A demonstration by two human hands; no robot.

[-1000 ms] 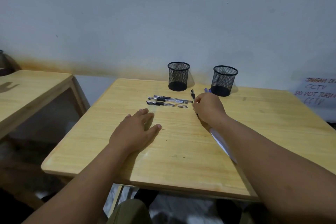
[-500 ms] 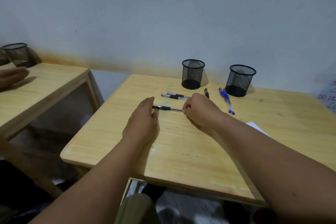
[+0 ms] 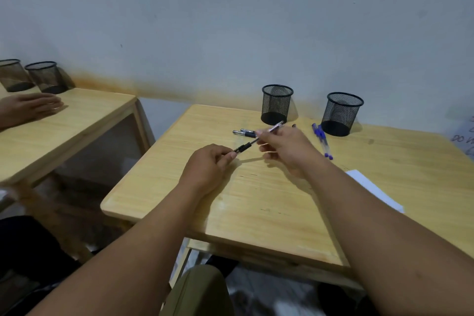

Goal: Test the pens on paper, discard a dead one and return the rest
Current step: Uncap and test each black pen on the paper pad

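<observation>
A black pen (image 3: 247,145) is lifted off the wooden table (image 3: 269,208), held at both ends. My left hand (image 3: 205,169) pinches its cap end and my right hand (image 3: 287,149) grips its barrel. Two more black pens (image 3: 243,132) lie on the table behind, partly hidden by my right hand. Two blue pens (image 3: 321,140) lie to the right. White paper (image 3: 372,187) shows past my right forearm, partly covered. Two black mesh cups, one (image 3: 276,104) on the left and another (image 3: 339,113) on the right, stand at the back.
A second wooden table (image 3: 77,123) stands to the left with two mesh cups (image 3: 43,77) and another person's hand (image 3: 30,106) resting on it. A wall runs close behind both tables. A gap separates the two tables.
Both hands have lifted the nearest black pen off the table; it now hangs tilted between them. The camera has turned left, showing more of the left table.
</observation>
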